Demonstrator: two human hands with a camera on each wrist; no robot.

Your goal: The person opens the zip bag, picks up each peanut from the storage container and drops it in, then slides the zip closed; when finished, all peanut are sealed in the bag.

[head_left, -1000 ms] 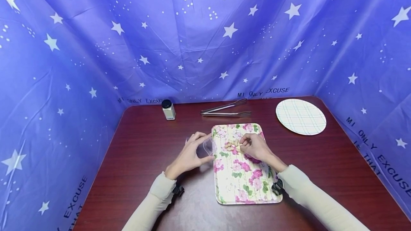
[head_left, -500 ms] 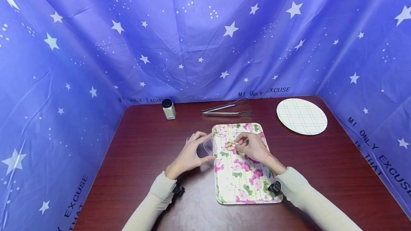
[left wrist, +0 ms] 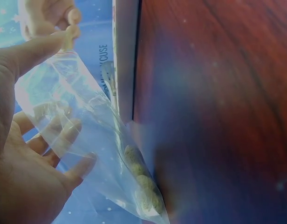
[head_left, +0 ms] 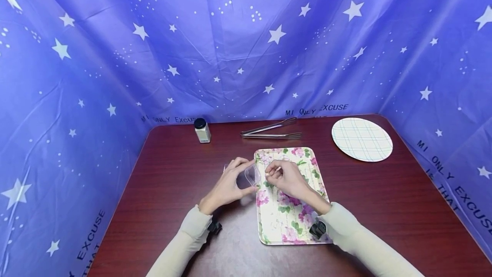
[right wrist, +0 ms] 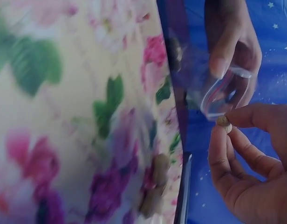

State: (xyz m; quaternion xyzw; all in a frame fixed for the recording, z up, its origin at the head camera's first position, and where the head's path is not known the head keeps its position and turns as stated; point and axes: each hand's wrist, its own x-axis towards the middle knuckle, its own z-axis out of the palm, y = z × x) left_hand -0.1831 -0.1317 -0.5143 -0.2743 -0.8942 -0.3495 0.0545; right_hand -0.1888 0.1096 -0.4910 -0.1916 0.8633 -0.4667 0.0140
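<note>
Near the tray's left edge, my left hand (head_left: 226, 185) holds a clear zip bag (left wrist: 94, 126) by its mouth, which gapes toward the right. Several peanuts (left wrist: 147, 189) lie in the bag's lower corner. My right hand (head_left: 290, 181) pinches a peanut (right wrist: 223, 122) between thumb and fingers right beside the bag's mouth. Beneath that hand is the flowered tray (head_left: 269, 221). Other peanuts (right wrist: 157, 172) rest on the tray, blurred in the right wrist view and hidden behind the right hand in the head view.
Metal tongs (head_left: 265, 136) lie behind the tray. A black-lidded jar (head_left: 202, 131) of pale contents stands at the back left of the dark red table (head_left: 165, 161). At the back right lies a white checked plate (head_left: 362, 139). A blue star-print curtain (head_left: 215, 54) encloses the table.
My right hand has moved left from the peanuts on the tray to the bag's mouth, carrying a peanut. The left hand and bag have stayed almost still.
</note>
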